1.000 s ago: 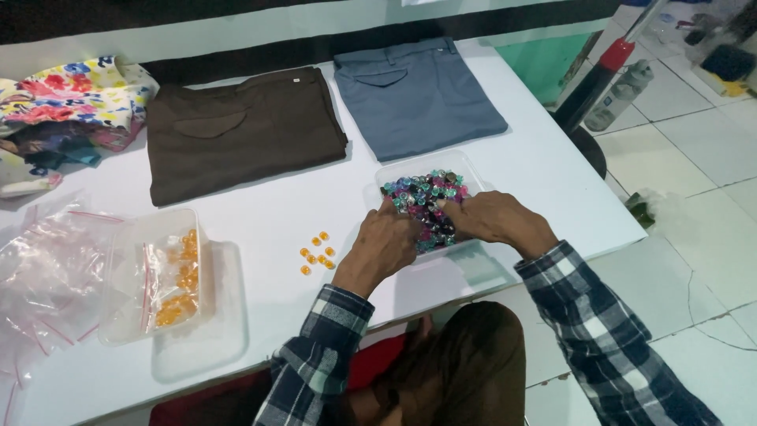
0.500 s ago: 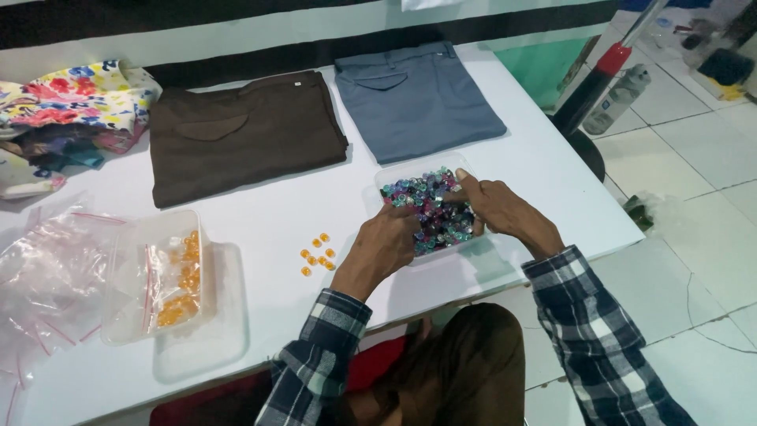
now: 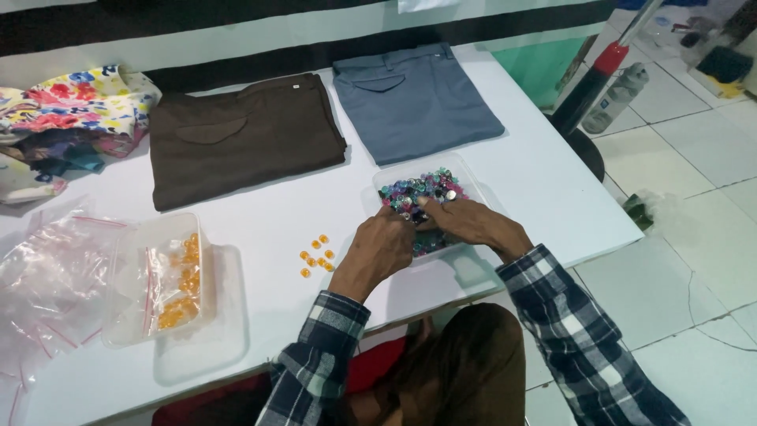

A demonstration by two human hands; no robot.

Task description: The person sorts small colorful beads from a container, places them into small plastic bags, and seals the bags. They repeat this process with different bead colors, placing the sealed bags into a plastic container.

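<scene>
A shallow clear plastic tray (image 3: 476, 175) on the white table (image 3: 544, 197) holds a heap of small multicoloured buttons (image 3: 422, 189). My left hand (image 3: 381, 246) rests at the near left of the heap with its fingers curled down into the buttons, so the fingertips are hidden. Beside it, my right hand (image 3: 467, 221) lies across the near part of the tray, fingers stretched out flat onto the buttons. Several small orange buttons (image 3: 315, 254) lie loose on the table just left of my left hand.
A clear box with orange buttons (image 3: 175, 276) and a pile of small plastic bags (image 3: 47, 276) sit at the left. Folded brown trousers (image 3: 236, 138), grey-blue trousers (image 3: 414, 99) and floral cloth (image 3: 75, 110) lie at the back. A bottle (image 3: 617, 99) stands on the tiled floor.
My right hand has slid from the tray's right edge in over the heap of buttons. My left hand has stayed at the heap's near left side.
</scene>
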